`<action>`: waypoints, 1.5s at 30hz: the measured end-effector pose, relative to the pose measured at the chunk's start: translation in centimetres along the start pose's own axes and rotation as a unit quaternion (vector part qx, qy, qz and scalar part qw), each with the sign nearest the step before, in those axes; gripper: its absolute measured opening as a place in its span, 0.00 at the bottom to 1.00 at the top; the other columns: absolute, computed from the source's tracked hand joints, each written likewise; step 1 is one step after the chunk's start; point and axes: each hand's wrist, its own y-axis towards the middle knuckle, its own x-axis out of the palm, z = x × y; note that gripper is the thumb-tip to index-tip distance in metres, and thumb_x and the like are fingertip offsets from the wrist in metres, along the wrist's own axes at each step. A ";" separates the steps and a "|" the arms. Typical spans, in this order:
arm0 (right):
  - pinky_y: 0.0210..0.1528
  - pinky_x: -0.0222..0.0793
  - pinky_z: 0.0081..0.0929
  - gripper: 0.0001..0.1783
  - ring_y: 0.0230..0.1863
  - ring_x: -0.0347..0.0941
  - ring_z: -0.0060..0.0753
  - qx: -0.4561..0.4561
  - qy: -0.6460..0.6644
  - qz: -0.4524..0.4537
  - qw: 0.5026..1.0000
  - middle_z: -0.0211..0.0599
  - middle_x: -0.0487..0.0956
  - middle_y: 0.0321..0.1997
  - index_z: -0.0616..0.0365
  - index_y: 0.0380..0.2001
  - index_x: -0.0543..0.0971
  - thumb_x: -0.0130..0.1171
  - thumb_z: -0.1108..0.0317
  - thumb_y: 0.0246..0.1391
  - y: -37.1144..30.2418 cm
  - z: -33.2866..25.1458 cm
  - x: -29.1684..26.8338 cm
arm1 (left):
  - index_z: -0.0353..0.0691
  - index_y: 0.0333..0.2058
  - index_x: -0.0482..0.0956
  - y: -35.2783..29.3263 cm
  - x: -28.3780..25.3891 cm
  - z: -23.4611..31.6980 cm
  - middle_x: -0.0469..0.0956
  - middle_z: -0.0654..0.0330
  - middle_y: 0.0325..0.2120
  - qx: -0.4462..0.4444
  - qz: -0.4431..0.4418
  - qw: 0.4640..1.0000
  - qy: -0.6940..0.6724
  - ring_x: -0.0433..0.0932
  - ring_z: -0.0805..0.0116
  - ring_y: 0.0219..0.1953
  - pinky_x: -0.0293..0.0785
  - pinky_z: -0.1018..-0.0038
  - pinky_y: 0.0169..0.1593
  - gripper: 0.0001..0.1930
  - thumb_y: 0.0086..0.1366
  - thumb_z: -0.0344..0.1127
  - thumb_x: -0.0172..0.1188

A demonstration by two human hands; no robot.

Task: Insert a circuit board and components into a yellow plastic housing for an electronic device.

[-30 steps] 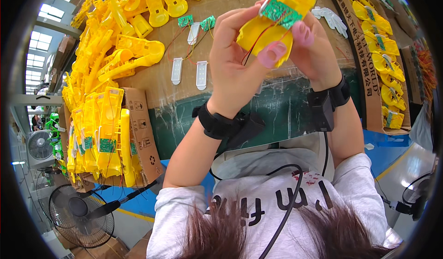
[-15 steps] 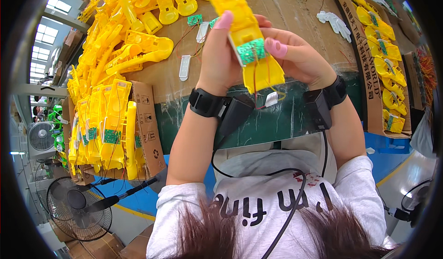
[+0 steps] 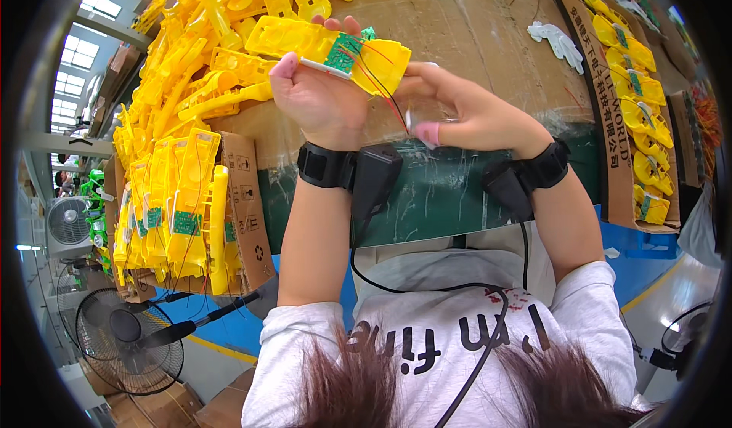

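Observation:
My left hand is turned palm up and holds a yellow plastic housing, its fingertips showing over the far edge. A green circuit board sits in the housing, with a white strip along the near side. Thin red and black wires hang from the board to a blurred white connector. By the housing's right end is my right hand, thumb and fingers apart around the connector. Some of its fingertips are hidden, and no grip on the wires shows.
Loose yellow housings are heaped at the far left of the cardboard-covered table. Nearer, a carton holds housings with boards. Another long carton of housings stands on the right, beside a white glove. A black fan stands at lower left.
The housing has swung from nearly upright to lying sideways, farther left, in my left hand. My right hand has let go of it and moved down toward the wires.

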 end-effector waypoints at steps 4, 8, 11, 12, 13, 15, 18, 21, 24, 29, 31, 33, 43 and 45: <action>0.49 0.64 0.23 0.33 0.46 0.67 0.25 0.098 0.109 -0.051 0.988 0.37 0.68 0.47 0.64 0.57 0.54 0.53 0.74 0.47 -0.1 -2.0 -1.4 | 0.35 0.41 0.63 0.4 -1.0 0.1 0.68 0.54 0.36 0.091 0.054 0.994 0.036 0.68 0.57 0.39 0.62 0.63 0.49 0.19 0.52 0.41 0.41; 0.48 0.62 0.22 0.34 0.48 0.66 0.26 0.042 0.153 0.040 0.987 0.37 0.64 0.54 0.61 0.57 0.57 0.56 0.68 0.45 -0.3 -2.4 -2.3 | 0.34 0.41 0.62 0.2 -0.8 0.1 0.67 0.54 0.36 0.108 0.069 0.989 0.071 0.67 0.58 0.40 0.61 0.61 0.51 0.20 0.51 0.39 0.41; 0.52 0.60 0.27 0.37 0.54 0.61 0.29 0.063 0.085 0.055 0.993 0.40 0.60 0.58 0.61 0.57 0.56 0.58 0.66 0.45 0.0 -1.7 -1.8 | 0.36 0.43 0.61 0.3 -0.7 -0.2 0.67 0.55 0.37 0.108 0.058 0.991 0.061 0.67 0.62 0.39 0.63 0.61 0.50 0.19 0.52 0.39 0.40; 0.52 0.60 0.27 0.37 0.54 0.62 0.29 0.032 0.002 0.058 0.998 0.42 0.62 0.56 0.64 0.57 0.54 0.58 0.67 0.46 0.1 -0.3 -1.4 | 0.36 0.43 0.60 0.4 -0.6 -0.4 0.66 0.56 0.37 0.107 0.055 0.992 0.045 0.67 0.62 0.40 0.63 0.60 0.50 0.20 0.52 0.38 0.40; 0.52 0.60 0.27 0.37 0.53 0.62 0.30 0.001 -0.080 0.058 0.995 0.44 0.63 0.55 0.66 0.57 0.53 0.58 0.67 0.47 0.2 0.8 -1.0 | 0.36 0.43 0.60 0.4 -0.6 -0.5 0.66 0.56 0.37 0.107 0.054 0.992 0.045 0.67 0.62 0.40 0.63 0.60 0.50 0.20 0.52 0.38 0.40; 0.49 0.63 0.24 0.39 0.49 0.65 0.29 -0.025 -0.122 0.040 0.991 0.44 0.65 0.52 0.67 0.58 0.50 0.58 0.68 0.47 0.1 1.2 -0.5 | 0.36 0.45 0.59 0.3 -0.7 -0.5 0.66 0.56 0.39 0.098 0.035 0.992 0.070 0.67 0.62 0.40 0.64 0.60 0.50 0.21 0.52 0.38 0.40; 0.44 0.66 0.20 0.37 0.42 0.70 0.24 0.146 0.065 -0.089 0.983 0.40 0.68 0.48 0.65 0.59 0.49 0.54 0.75 0.47 0.1 -0.2 -0.9 | 0.37 0.46 0.59 0.3 -1.1 -0.3 0.65 0.56 0.41 0.123 0.040 0.990 0.061 0.67 0.62 0.41 0.64 0.60 0.50 0.21 0.52 0.37 0.40; 0.46 0.66 0.21 0.33 0.43 0.68 0.22 0.042 0.131 0.008 0.990 0.40 0.69 0.46 0.63 0.58 0.54 0.52 0.75 0.48 -0.1 -1.7 -2.4 | 0.38 0.46 0.59 0.4 -0.8 -0.6 0.64 0.56 0.42 0.233 0.110 0.954 0.153 0.67 0.62 0.42 0.65 0.60 0.48 0.20 0.53 0.36 0.40; 0.52 0.64 0.23 0.26 0.49 0.67 0.26 -0.032 0.173 0.116 0.978 0.43 0.66 0.52 0.64 0.54 0.61 0.51 0.68 0.52 -0.4 -2.2 -3.5 | 0.40 0.48 0.58 0.3 -0.4 -1.0 0.64 0.57 0.42 0.230 0.142 0.943 0.192 0.68 0.62 0.42 0.67 0.61 0.46 0.21 0.53 0.35 0.40; 0.57 0.59 0.22 0.24 0.53 0.65 0.29 -0.135 0.299 0.155 0.932 0.48 0.66 0.54 0.67 0.51 0.64 0.50 0.64 0.54 -0.2 -2.4 -4.2 | 0.40 0.45 0.61 -0.6 0.0 -1.8 0.68 0.55 0.39 0.066 0.086 0.954 0.280 0.70 0.60 0.41 0.69 0.59 0.43 0.19 0.54 0.36 0.41; 0.51 0.62 0.18 0.23 0.48 0.67 0.26 -0.115 0.274 0.189 0.936 0.45 0.69 0.49 0.66 0.50 0.65 0.51 0.64 0.54 -0.3 -2.3 -4.2 | 0.39 0.47 0.61 -0.9 0.6 -2.5 0.69 0.54 0.40 -0.048 0.025 0.960 0.273 0.71 0.59 0.40 0.71 0.61 0.41 0.20 0.55 0.36 0.39; 0.46 0.65 0.15 0.22 0.43 0.69 0.22 -0.094 0.248 0.225 0.938 0.41 0.72 0.45 0.65 0.49 0.66 0.52 0.63 0.54 -0.5 -1.9 -4.5 | 0.38 0.49 0.60 -1.0 0.5 -3.5 0.68 0.52 0.42 -0.058 0.014 0.950 0.306 0.72 0.59 0.41 0.72 0.63 0.41 0.21 0.55 0.37 0.38; 0.28 0.59 0.07 0.18 0.25 0.61 0.08 0.035 0.203 0.196 0.959 0.25 0.73 0.30 0.60 0.45 0.70 0.51 0.59 0.55 -0.5 -1.4 -4.6 | 0.36 0.50 0.56 -1.7 1.0 -4.1 0.67 0.51 0.45 -0.220 -0.107 0.881 0.405 0.71 0.64 0.45 0.72 0.72 0.41 0.22 0.56 0.35 0.38; 0.29 0.59 0.07 0.18 0.26 0.62 0.08 0.020 0.244 0.179 0.953 0.25 0.73 0.30 0.60 0.45 0.70 0.51 0.60 0.55 -0.4 -1.7 -4.6 | 0.36 0.53 0.54 -2.2 1.5 -4.4 0.67 0.52 0.45 -0.214 -0.134 0.885 0.391 0.72 0.65 0.44 0.71 0.73 0.43 0.24 0.57 0.35 0.39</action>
